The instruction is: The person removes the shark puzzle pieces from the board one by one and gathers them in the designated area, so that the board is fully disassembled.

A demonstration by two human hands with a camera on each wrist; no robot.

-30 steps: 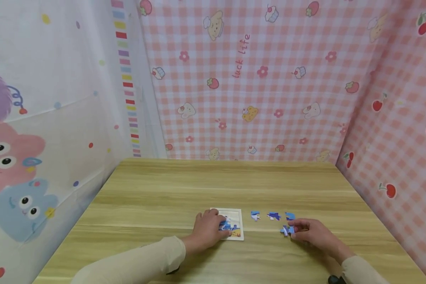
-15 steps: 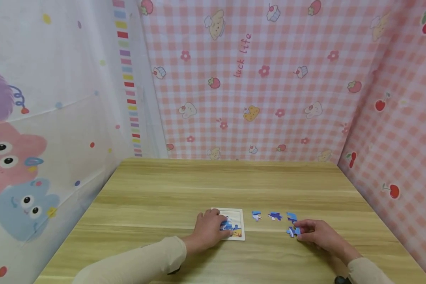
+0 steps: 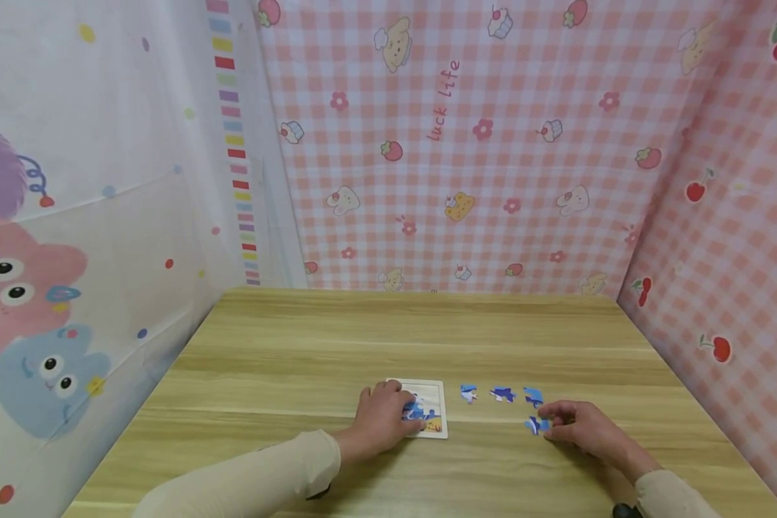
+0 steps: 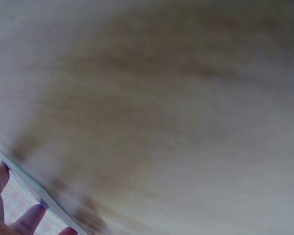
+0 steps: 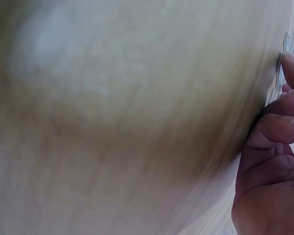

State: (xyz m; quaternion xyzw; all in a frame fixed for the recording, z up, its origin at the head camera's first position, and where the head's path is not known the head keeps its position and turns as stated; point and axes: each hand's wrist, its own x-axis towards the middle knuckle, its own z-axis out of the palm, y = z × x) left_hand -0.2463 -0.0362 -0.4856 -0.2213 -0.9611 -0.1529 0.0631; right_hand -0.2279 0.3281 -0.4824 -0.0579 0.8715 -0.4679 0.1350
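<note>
We see a table [image 3: 265, 345] with a smooth, wood-look top, its grain drawn in long streaks; in the right wrist view a soft pale glare gives it a satin sheen. The puzzle board [image 3: 444, 411] has a smooth, pale rim, wood or card, we cannot tell which. The puzzle pieces [image 3: 502, 394] look smooth, flat and printed. Behind, we see a matt, printed checked cloth [image 3: 388, 230], and at the left a thin, creased white sheet [image 3: 123, 108] with a faint sheen. The sleeves [image 3: 252, 467] look like soft, matt cloth.
</note>
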